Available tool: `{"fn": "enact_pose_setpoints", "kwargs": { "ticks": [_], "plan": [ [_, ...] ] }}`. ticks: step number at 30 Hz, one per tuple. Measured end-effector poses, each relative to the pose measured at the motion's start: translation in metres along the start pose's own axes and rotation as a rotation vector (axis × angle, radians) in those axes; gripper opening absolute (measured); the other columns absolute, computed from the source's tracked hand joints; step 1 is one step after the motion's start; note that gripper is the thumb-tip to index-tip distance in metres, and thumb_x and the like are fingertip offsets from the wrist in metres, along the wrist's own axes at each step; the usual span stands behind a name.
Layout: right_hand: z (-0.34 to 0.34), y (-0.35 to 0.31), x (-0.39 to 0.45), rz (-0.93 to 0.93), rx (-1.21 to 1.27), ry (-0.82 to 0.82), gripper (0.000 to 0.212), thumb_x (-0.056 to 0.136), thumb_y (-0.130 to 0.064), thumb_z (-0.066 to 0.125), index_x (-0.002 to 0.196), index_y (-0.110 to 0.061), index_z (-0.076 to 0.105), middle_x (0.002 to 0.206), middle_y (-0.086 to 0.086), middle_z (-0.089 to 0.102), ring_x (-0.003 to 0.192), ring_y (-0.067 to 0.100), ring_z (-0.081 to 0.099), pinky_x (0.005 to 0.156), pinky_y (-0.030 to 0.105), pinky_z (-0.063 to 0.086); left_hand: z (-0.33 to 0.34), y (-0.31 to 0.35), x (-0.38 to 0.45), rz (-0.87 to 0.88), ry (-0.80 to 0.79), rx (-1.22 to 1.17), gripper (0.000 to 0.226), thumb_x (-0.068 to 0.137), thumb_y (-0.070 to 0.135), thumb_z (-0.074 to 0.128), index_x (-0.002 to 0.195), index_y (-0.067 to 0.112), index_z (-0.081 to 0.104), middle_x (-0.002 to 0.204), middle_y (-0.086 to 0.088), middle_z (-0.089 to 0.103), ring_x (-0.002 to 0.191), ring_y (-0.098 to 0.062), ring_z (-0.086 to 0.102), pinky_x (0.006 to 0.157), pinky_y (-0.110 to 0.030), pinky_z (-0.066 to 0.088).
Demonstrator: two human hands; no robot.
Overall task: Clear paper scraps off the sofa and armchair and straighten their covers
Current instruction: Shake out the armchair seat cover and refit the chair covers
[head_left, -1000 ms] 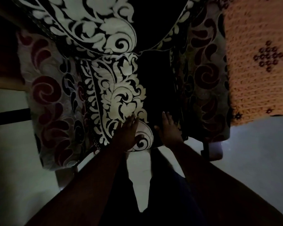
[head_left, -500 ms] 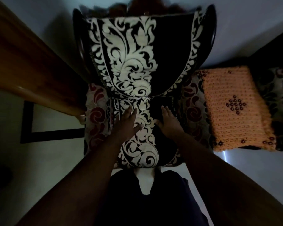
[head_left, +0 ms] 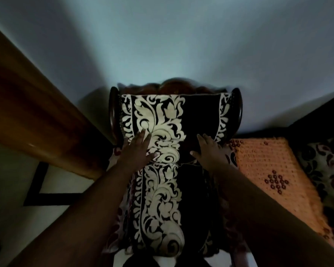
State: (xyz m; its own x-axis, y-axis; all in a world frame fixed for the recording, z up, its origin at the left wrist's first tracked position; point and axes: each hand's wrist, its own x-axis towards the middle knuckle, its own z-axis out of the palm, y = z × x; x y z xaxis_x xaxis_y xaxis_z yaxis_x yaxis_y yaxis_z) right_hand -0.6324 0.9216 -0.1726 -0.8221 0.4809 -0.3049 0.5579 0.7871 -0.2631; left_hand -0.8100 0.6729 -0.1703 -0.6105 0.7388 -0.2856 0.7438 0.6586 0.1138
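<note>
The armchair point(head_left: 238, 110) stands against the wall, its dark wooden frame showing at the top corners. A black cover with cream floral scrolls point(head_left: 162, 199) runs down its back and seat. My left hand point(head_left: 137, 151) lies flat with straight fingers on the cover's left side, low on the backrest. My right hand point(head_left: 208, 151) lies flat on the plain black part at the right, at the crease between back and seat. No paper scraps show on the chair. The room is dim.
An orange crocheted cover point(head_left: 274, 170) with a dark bead motif drapes the arm to the right. Past it lies red-and-cream patterned upholstery point(head_left: 328, 170). A brown wooden panel point(head_left: 37, 122) slants along the left. Pale floor with a black line point(head_left: 46, 197) lies below it.
Both hands have slid from the seat's front edge up the cover to the base of the backrest. The view has tilted up, so the wall shows.
</note>
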Motion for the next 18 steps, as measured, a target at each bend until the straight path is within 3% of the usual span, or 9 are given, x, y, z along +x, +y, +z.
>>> {"fn": "enact_pose_setpoints", "kwargs": {
  "ticks": [7,13,16,18],
  "plan": [
    [-0.054,0.03,0.099,-0.066,-0.15,0.149,0.075,0.096,-0.052,0.053,0.158,-0.022,0.021,0.163,0.007,0.026,0.152,0.029,0.019,0.118,0.056,0.027,-0.023,-0.017,0.085,-0.137,0.052,0.073,0.087,0.095,0.067,0.041,0.161,0.025,0.002,0.169,-0.004,-0.007,0.156,-0.024,-0.001,0.12,-0.062,0.003],
    [-0.07,0.027,0.165,-0.116,-0.291,0.212,0.076,0.092,-0.046,0.061,0.155,-0.018,0.027,0.159,0.012,0.032,0.149,0.034,0.024,0.117,0.056,0.026,-0.041,-0.026,0.153,-0.083,0.112,0.233,0.079,0.1,0.053,0.046,0.161,0.023,0.005,0.169,-0.007,0.001,0.156,-0.027,0.004,0.12,-0.064,0.004],
    [-0.07,0.028,0.186,-0.112,-0.368,0.19,0.078,0.087,-0.046,0.069,0.151,-0.018,0.034,0.15,0.014,0.041,0.145,0.035,0.031,0.113,0.058,0.029,-0.037,-0.035,0.183,-0.049,0.165,0.302,0.079,0.096,0.043,0.057,0.159,0.021,0.017,0.165,-0.011,0.02,0.151,-0.03,0.021,0.118,-0.064,0.014],
    [-0.068,0.03,0.197,-0.119,-0.439,0.209,0.075,0.083,-0.044,0.073,0.145,-0.016,0.04,0.141,0.015,0.048,0.138,0.037,0.039,0.109,0.059,0.034,-0.033,-0.04,0.196,-0.022,0.223,0.373,0.075,0.089,0.034,0.065,0.154,0.018,0.032,0.153,-0.015,0.038,0.138,-0.034,0.04,0.112,-0.062,0.027]
  ]
}}
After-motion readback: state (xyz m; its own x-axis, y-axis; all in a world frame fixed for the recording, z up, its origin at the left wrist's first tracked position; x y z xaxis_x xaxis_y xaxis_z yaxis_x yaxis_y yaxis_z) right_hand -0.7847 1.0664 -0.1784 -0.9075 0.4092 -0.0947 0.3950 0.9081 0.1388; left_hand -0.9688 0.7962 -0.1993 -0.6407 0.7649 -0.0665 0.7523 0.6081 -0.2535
